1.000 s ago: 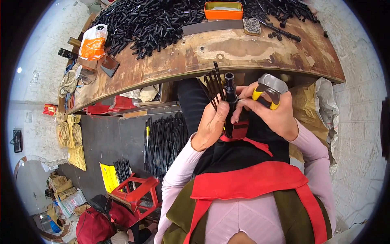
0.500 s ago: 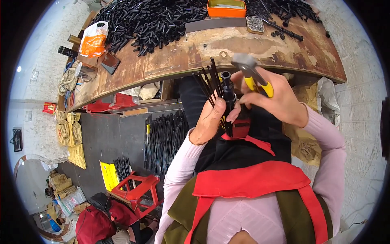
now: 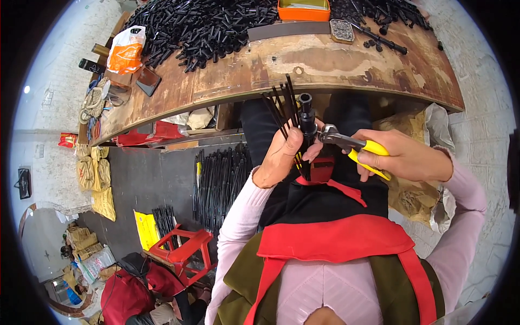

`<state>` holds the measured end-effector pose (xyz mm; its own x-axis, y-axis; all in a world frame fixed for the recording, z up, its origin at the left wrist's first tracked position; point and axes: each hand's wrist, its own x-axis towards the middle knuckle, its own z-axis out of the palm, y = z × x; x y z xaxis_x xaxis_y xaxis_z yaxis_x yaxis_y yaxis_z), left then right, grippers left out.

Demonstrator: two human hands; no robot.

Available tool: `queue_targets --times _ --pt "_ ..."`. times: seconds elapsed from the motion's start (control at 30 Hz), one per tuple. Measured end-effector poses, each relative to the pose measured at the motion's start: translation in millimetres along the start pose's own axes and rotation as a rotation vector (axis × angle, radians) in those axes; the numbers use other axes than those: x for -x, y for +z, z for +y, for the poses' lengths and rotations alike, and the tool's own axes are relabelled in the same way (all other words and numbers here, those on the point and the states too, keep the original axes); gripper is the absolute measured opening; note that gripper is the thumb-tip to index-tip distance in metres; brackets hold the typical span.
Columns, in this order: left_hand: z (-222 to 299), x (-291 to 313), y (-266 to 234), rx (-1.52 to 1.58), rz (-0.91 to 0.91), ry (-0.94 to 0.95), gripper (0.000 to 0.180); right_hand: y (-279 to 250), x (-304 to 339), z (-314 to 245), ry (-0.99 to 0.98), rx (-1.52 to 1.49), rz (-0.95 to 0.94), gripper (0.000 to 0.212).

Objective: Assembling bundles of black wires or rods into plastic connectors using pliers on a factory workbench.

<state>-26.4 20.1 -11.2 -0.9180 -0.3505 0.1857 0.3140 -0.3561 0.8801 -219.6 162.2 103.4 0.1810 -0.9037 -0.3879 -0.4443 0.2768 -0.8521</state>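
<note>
My left hand (image 3: 280, 154) is closed around a black tubular fitting (image 3: 307, 115) that stands upright with its hollow end up. Several thin black rods (image 3: 280, 108) fan upward beside the fitting, against the same hand. In my right hand (image 3: 406, 156) are pliers (image 3: 346, 142) with yellow handles, the fingers wrapped round the grips. Their metal jaws reach left to the side of the fitting, by my left fingertips. Whether the jaws touch it or grip a small part there, I cannot tell.
Black tubular pieces (image 3: 211, 32) cover the back of the wooden workbench (image 3: 238, 76). An orange box (image 3: 303, 12) and a small container of metal bits (image 3: 342, 31) sit there too. Black rods (image 3: 219, 181) lie on the floor at left, near a red stool (image 3: 181, 246) and a person (image 3: 130, 295).
The pliers have swung down and their jaws have turned left toward the fitting; my right hand has moved right and lower. My left hand keeps its hold in nearly the same place.
</note>
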Motion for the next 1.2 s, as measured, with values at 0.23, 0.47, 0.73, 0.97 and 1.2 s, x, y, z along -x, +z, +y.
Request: queue_targets --times 0.23,0.47,0.73,0.97,1.2 --pt "-1.9 4.5 1.9 -0.036 0.039 0.035 0.060 -5.4 -9.2 -5.3 0.213 -0.141 -0.141 0.027" --pt "10.5 2.2 5.3 -0.046 0.052 0.017 0.068 -7.9 -12.9 -2.0 0.232 -0.285 -0.237 0.028" --pt "1.7 -11.5 0.8 -0.011 -0.025 -0.020 0.059 -29.0 4.5 -25.7 0.215 0.228 -0.093 0.027" --pt "-2.5 -10.4 -7.3 -0.056 0.266 0.070 0.043 -31.4 -38.8 -28.4 0.133 0.367 -0.024 0.027" --pt "74.8 -20.3 -86.5 -0.186 0.934 0.277 0.055 -67.6 -112.5 112.9 -0.079 0.972 0.669 0.031"
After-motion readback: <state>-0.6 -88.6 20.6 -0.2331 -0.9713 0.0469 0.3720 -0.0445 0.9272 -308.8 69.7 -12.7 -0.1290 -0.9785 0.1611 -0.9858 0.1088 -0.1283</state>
